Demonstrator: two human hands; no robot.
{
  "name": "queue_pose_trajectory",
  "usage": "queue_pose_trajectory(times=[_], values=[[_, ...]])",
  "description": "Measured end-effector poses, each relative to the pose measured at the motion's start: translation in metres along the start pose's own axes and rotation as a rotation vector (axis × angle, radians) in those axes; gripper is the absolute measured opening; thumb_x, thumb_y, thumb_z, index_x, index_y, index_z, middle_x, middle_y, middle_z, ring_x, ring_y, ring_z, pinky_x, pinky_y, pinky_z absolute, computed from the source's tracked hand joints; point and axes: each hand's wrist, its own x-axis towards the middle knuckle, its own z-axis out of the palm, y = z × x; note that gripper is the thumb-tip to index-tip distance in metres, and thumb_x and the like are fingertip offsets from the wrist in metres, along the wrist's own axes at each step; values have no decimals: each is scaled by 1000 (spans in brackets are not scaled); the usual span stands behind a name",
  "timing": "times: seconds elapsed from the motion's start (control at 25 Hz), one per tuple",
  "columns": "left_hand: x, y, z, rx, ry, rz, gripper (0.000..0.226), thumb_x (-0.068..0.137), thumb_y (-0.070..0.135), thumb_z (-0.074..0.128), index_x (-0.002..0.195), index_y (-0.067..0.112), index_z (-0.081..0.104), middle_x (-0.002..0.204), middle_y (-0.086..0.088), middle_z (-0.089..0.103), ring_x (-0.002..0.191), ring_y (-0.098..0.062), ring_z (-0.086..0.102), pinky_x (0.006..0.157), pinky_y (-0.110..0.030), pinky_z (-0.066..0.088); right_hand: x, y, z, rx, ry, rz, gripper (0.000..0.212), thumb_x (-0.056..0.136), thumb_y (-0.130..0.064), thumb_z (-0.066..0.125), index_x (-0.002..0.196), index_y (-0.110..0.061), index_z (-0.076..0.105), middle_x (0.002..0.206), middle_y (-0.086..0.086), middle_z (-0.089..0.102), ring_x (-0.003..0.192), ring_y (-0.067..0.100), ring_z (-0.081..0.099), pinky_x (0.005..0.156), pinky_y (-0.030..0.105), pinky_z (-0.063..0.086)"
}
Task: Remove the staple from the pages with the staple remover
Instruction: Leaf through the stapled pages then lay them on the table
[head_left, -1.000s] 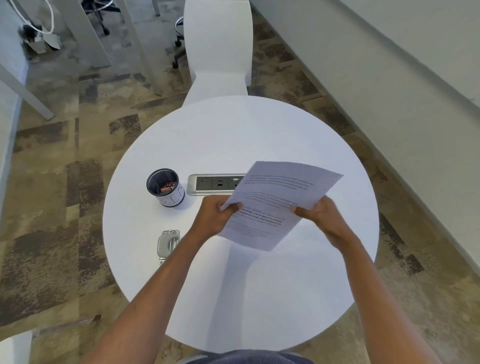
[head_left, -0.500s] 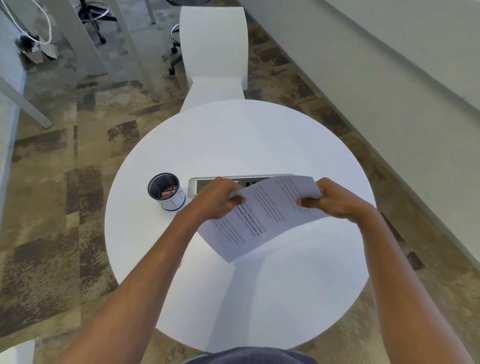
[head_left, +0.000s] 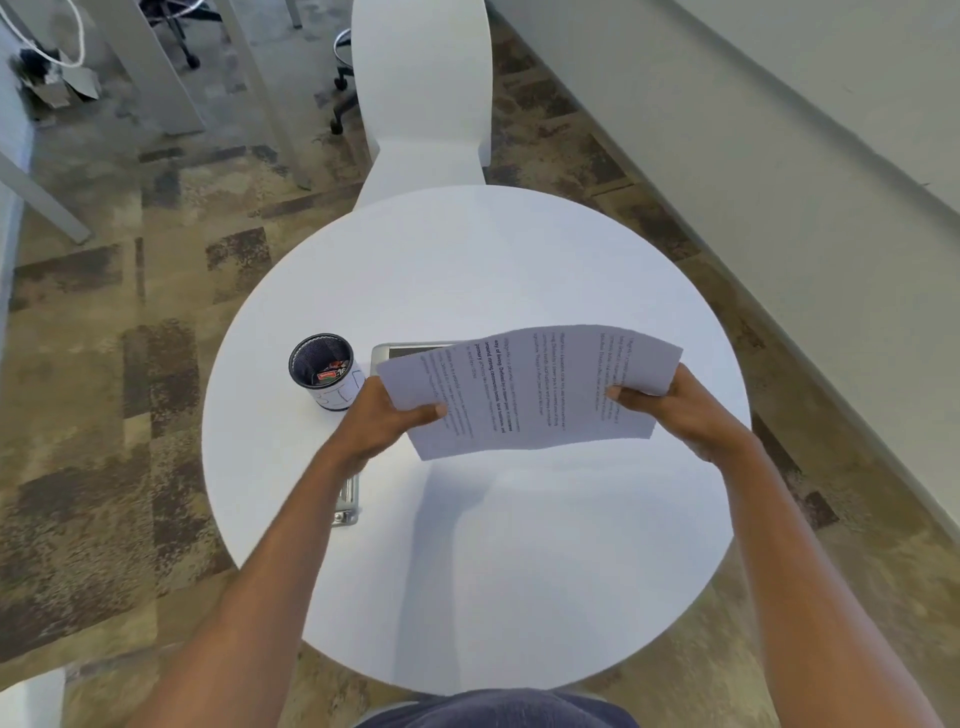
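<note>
- Currently, the printed pages (head_left: 530, 389) are held curved above the round table (head_left: 467, 571), gripped by the left hand (head_left: 387, 421) and right hand (head_left: 670, 402).
- Small items are contained in the mesh cup (head_left: 324, 371).
- The staple remover (head_left: 347, 501) is partly hidden under the left forearm.

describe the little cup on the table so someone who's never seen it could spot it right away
On the round white table, look left of the held pages. The cup stands upright there: the only dark-rimmed round container, with small colourful items inside.
</note>
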Motion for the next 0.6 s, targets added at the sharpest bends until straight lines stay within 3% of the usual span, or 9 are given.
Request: queue_pose_trajectory(times=[0.12, 0.28, 0.4, 0.48, 0.6], values=[[4, -11, 14, 20, 180, 29, 27, 76, 6, 78, 100, 19, 73, 98, 8, 76, 93, -15, 71, 86, -33, 57, 4, 9, 2, -120, 36, -8, 27, 89, -13, 69, 110, -29, 66, 111, 2, 71, 105, 23, 66, 90, 46, 55], [2, -12, 13, 98, 200, 85, 20, 78, 7, 76, 86, 26, 75, 82, 14, 76, 79, -9, 67, 71, -19, 53, 10, 26, -1, -194, 130, 28, 29, 83, -22, 73, 111, -18, 68, 107, 8, 72, 100, 29, 67, 87, 59, 53], [3, -8, 14, 144, 204, 110, 23, 80, 8, 75, 80, 31, 73, 69, 20, 72, 65, 0, 59, 61, -14, 46, 12, 39, 4, -172, 168, 38, 27, 81, -26, 74, 106, -16, 70, 104, 11, 73, 98, 33, 68, 86, 59, 54], [4, -14, 13, 144, 191, 103, 21, 80, 8, 75, 86, 29, 74, 75, 20, 74, 72, -2, 65, 66, -14, 50, 11, 49, 12, -160, 200, 41, 26, 81, -20, 76, 106, -11, 70, 105, 13, 73, 98, 32, 68, 87, 57, 54], [2, -31, 11, 188, 156, 26, 23, 77, 14, 79, 99, 17, 75, 94, 5, 77, 91, -19, 71, 80, -29, 57, 3, 67, 26, -190, 146, 95, 35, 78, -9, 79, 110, -15, 67, 109, 6, 71, 101, 23, 66, 90, 45, 54]])
